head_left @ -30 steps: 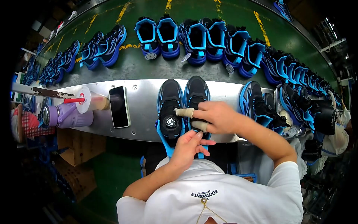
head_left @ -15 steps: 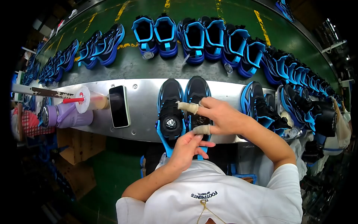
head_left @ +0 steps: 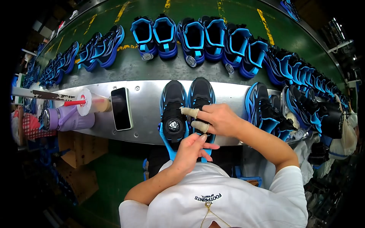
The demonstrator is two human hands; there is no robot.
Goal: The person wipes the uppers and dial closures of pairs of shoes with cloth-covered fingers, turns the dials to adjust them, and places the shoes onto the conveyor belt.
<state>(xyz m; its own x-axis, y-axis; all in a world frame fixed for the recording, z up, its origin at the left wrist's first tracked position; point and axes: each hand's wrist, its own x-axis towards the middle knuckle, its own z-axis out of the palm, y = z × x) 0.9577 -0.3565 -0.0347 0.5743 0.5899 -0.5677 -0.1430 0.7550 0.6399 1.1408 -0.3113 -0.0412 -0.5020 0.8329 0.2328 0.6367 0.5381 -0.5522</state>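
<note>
Two black and blue shoes stand side by side on the metal ledge, toes pointing away from me. The left shoe (head_left: 173, 93) shows a round black dial on its tongue. Over the upper part of the right shoe (head_left: 201, 90) is my right hand (head_left: 218, 120), with tan wraps on two fingers. Those fingers reach across the shoe and hide its dial area. My left hand (head_left: 191, 151) is at the heel end, thumb and index finger pinched near the right hand's wrapped fingertip, its other fingers loosely bent. What either hand's fingertips hold is too small to tell.
A phone (head_left: 121, 108), a purple bottle (head_left: 76, 117) and a lidded cup (head_left: 99, 103) are on the metal ledge (head_left: 148, 114) at left. More shoes (head_left: 258, 104) stand at right. Beyond the ledge, a green belt (head_left: 125, 68) carries several pairs of shoes.
The shoes on the green belt have shifted slightly left. My right hand's wrapped fingers have moved a little over the right shoe. My left hand has stayed nearly still.
</note>
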